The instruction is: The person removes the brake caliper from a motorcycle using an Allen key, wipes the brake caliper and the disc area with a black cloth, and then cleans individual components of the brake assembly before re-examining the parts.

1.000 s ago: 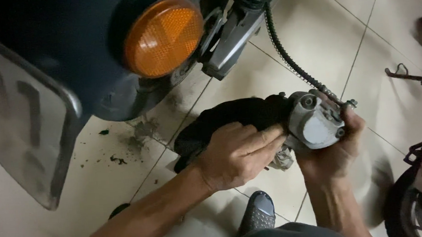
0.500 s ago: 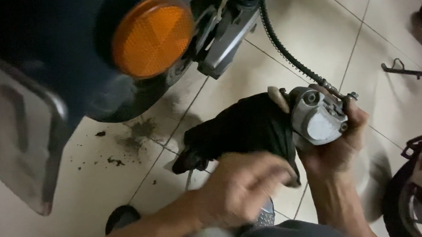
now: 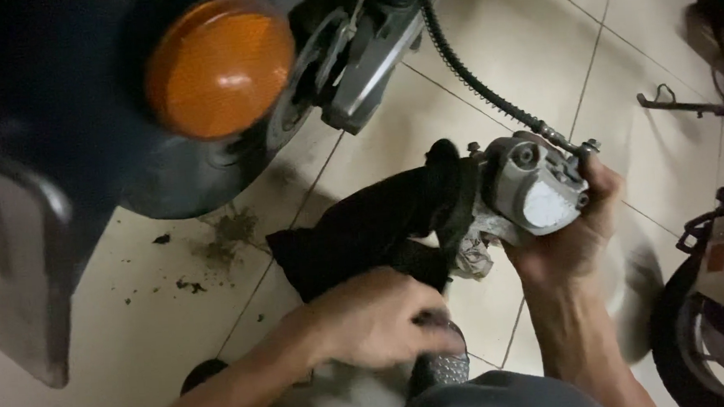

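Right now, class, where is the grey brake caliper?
In the head view, right of centre, the grey brake caliper sits in the right hand, at the black hose's end, touching the black cloth.

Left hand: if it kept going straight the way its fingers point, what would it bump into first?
Probably the black cloth just beyond the left hand, then the grey brake caliper; depth is unclear.
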